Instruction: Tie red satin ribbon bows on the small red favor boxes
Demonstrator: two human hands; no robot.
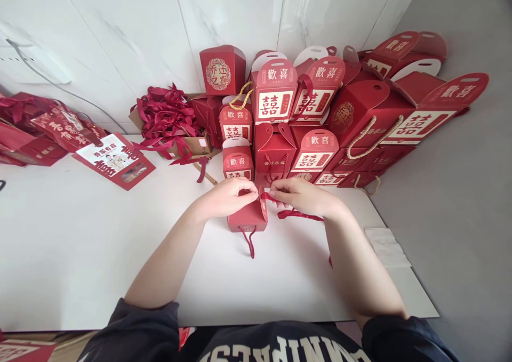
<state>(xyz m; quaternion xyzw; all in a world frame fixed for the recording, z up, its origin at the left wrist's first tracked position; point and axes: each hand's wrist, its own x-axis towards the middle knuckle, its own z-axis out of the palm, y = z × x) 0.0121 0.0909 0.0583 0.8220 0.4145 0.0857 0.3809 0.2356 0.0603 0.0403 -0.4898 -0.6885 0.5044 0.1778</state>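
Observation:
A small red gift box (248, 217) stands on the white table (80, 255) in front of me, a red cord hanging from its front. My left hand (230, 195) is closed over the box's top flaps. My right hand (306, 195) pinches a red ribbon (298, 214) that runs from the box top and trails to the right across the table. Both hands meet at the box's top.
A pile of finished red gift boxes (316, 117) is stacked against the marble wall behind. A cardboard box of loose red ribbons (170, 118) sits at the back left. Flat red cartons (114, 160) lie at the far left. A folded white tissue (387, 246) lies at the right edge.

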